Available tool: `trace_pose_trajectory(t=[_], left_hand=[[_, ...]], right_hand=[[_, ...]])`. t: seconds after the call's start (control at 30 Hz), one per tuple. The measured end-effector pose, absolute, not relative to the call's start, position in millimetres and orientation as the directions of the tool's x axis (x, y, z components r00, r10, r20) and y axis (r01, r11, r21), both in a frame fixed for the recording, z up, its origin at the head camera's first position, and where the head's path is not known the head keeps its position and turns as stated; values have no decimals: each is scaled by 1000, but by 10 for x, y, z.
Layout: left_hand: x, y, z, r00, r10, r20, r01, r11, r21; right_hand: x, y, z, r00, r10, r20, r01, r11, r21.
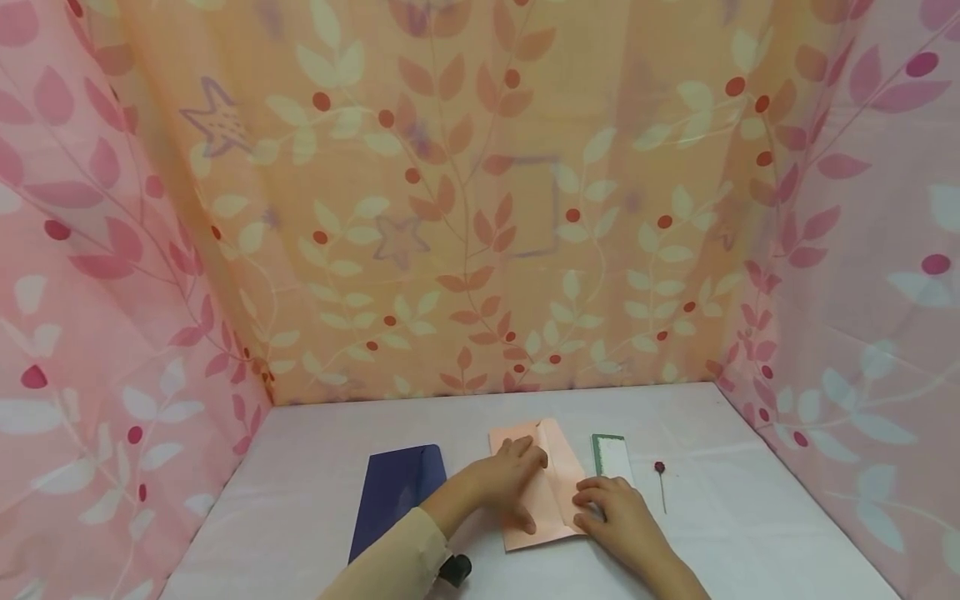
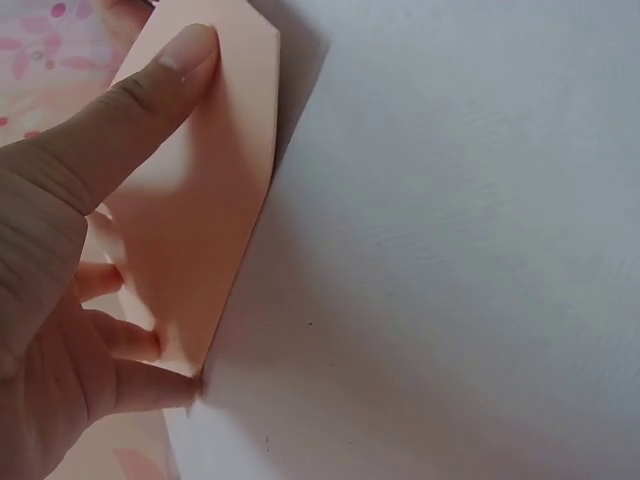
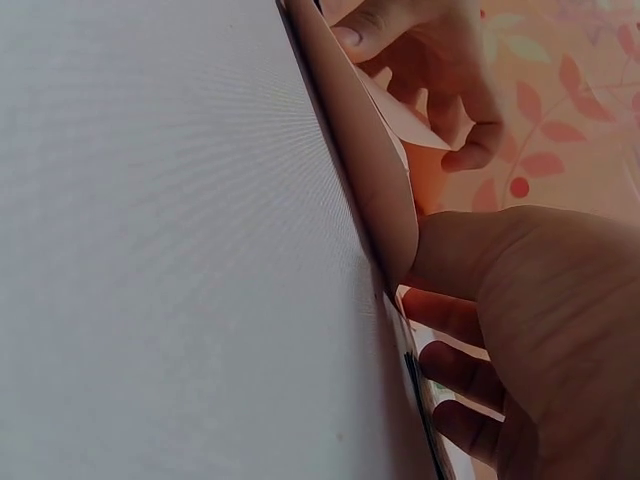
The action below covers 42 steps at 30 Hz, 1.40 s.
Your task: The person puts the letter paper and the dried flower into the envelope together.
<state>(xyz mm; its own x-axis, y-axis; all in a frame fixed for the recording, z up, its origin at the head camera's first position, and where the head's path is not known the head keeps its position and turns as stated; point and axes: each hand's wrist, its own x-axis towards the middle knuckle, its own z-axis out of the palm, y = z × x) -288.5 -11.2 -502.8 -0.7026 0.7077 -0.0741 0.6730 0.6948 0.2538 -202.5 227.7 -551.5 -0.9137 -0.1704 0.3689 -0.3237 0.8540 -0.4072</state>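
A pale pink envelope [image 1: 532, 500] lies on the white table with its flap [image 1: 566, 475] unfolded to the right. My left hand [image 1: 510, 479] rests spread across the envelope's body, the thumb [image 2: 160, 85] straight along its near part. At the flap's right edge, my right hand [image 1: 622, 517] has its thumb and fingers curled around the border. In the right wrist view the flap's edge [image 3: 390, 210] stands slightly raised, with the right thumb [image 3: 455, 250] partly hidden behind it.
A navy envelope [image 1: 393, 496] lies left of the pink one, partly covered by the left sleeve [image 1: 397, 558]. On the right are a white card with a green border [image 1: 615, 454] and a small dark red flower [image 1: 660, 468] on a thin stem. Patterned curtains [image 1: 465, 250] enclose the table.
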Motion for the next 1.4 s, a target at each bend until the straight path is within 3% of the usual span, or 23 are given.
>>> trace_pose_trajectory(t=[0.6,0.83,1.4], left_hand=[[-2952,-184,-5086,-626,779,-29,743,607,281],[-2978,-157,-5058,-587,809,-10,783,571,247],[-3012,-139,-5073,-603,796,-52,759,592,270]], right_hand=[[-2019,2267,-5506,-924,-166,344,-312,847,-430],[-2047,2294,-5520,-898,-157,411,-333,853,-402],[-2017,2406,-5423,-874,-36,484,-243,896,-372]])
